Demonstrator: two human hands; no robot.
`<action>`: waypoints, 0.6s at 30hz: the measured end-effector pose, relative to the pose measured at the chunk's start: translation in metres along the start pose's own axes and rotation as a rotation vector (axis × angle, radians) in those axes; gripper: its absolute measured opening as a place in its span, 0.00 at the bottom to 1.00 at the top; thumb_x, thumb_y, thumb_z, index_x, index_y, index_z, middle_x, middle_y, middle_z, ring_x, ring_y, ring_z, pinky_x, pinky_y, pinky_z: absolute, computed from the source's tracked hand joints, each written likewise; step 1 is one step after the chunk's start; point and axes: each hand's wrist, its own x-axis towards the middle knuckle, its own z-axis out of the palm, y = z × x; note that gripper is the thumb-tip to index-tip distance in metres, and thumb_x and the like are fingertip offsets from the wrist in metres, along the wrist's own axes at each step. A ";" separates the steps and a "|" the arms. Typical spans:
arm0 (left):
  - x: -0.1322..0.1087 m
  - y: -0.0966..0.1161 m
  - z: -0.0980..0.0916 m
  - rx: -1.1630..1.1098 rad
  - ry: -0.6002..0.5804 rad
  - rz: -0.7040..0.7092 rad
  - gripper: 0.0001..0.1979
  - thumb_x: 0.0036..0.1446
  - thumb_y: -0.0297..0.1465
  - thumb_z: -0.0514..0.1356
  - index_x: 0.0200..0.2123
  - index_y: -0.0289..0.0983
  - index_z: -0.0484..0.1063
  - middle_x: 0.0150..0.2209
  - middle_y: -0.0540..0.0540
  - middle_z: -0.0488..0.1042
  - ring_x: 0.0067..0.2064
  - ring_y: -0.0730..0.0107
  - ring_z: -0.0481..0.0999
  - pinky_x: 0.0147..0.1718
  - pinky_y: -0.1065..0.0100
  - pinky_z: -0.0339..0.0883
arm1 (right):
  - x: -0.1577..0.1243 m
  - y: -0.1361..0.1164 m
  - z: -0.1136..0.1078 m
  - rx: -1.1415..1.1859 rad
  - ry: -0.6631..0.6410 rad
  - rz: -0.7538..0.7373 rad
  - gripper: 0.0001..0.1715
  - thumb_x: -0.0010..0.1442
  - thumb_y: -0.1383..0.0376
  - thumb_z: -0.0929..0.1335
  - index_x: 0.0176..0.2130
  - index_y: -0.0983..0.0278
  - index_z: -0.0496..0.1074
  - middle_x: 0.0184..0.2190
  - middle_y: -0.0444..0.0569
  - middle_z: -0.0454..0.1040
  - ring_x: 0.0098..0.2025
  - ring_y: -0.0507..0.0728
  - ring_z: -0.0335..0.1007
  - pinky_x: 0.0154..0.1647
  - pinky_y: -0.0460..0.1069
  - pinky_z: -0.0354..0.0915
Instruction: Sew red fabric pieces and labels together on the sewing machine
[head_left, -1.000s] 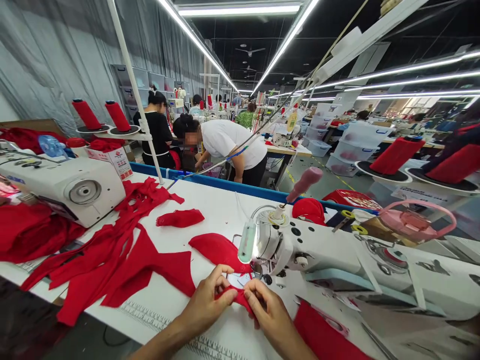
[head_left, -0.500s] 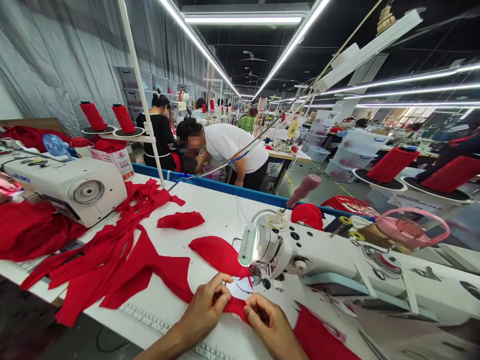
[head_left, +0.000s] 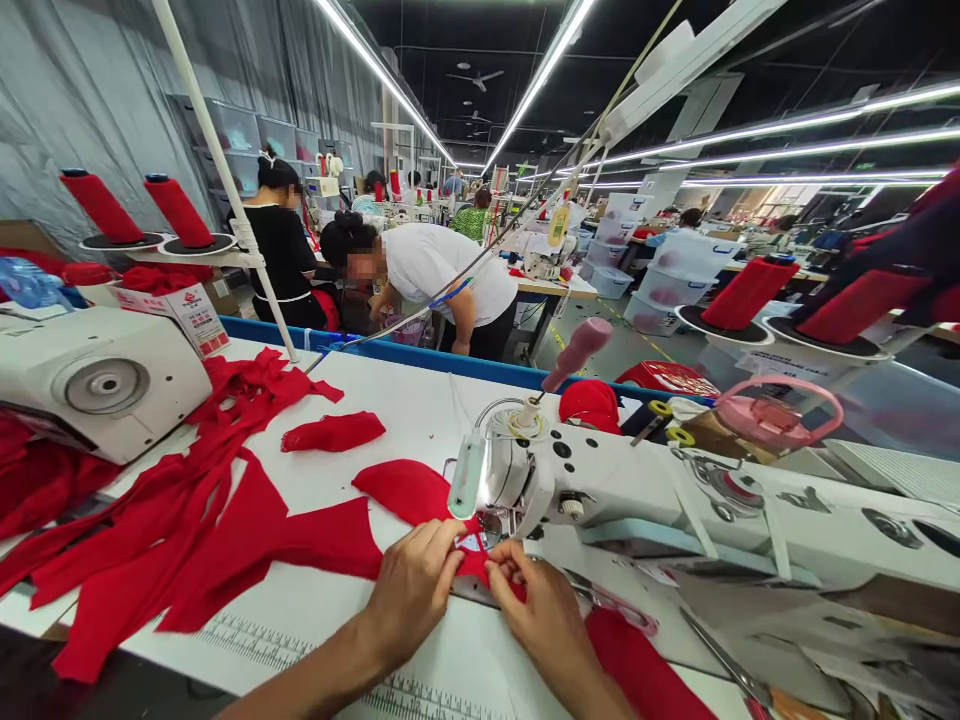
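Observation:
My left hand [head_left: 411, 588] and my right hand [head_left: 534, 610] both pinch a small red fabric piece [head_left: 477, 566] right in front of the needle area of a white sewing machine [head_left: 600, 490]. The fingers of each hand are closed on the cloth, which runs under the machine's head. A larger red fabric piece [head_left: 401, 490] lies just behind it on the white table [head_left: 420, 410]. The machine's lamp [head_left: 466, 478] hangs above my fingers.
Red fabric scraps [head_left: 187, 500] spread over the table's left half beside a second sewing machine [head_left: 97, 380]. Red thread cones [head_left: 176, 212] stand on racks left and right. Scissors [head_left: 724, 660] lie at the lower right. A person in a white shirt [head_left: 442, 275] bends over beyond the table.
Both hands have slid the red piece forward, closer to the needle. The camera has shifted right and down a little, so the table's objects appear further left.

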 end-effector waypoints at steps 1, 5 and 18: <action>0.003 -0.002 0.002 0.044 -0.026 0.032 0.12 0.65 0.22 0.50 0.48 0.39 0.67 0.37 0.46 0.73 0.38 0.62 0.74 0.36 0.64 0.70 | 0.001 0.002 0.003 -0.021 0.010 -0.012 0.09 0.66 0.61 0.61 0.36 0.59 0.69 0.26 0.41 0.74 0.29 0.55 0.72 0.30 0.47 0.63; 0.004 -0.013 0.009 0.088 -0.114 0.117 0.16 0.59 0.16 0.47 0.39 0.38 0.69 0.34 0.48 0.69 0.34 0.65 0.70 0.32 0.67 0.67 | -0.004 0.009 0.014 -0.082 0.031 -0.073 0.09 0.66 0.63 0.61 0.36 0.58 0.68 0.27 0.42 0.73 0.28 0.55 0.71 0.29 0.47 0.61; -0.004 -0.029 0.012 0.127 -0.117 0.240 0.20 0.59 0.16 0.49 0.45 0.40 0.73 0.43 0.44 0.68 0.40 0.66 0.71 0.36 0.68 0.71 | -0.013 0.013 0.014 -0.280 0.178 -0.380 0.20 0.74 0.66 0.55 0.46 0.63 0.74 0.31 0.47 0.73 0.30 0.54 0.70 0.31 0.48 0.61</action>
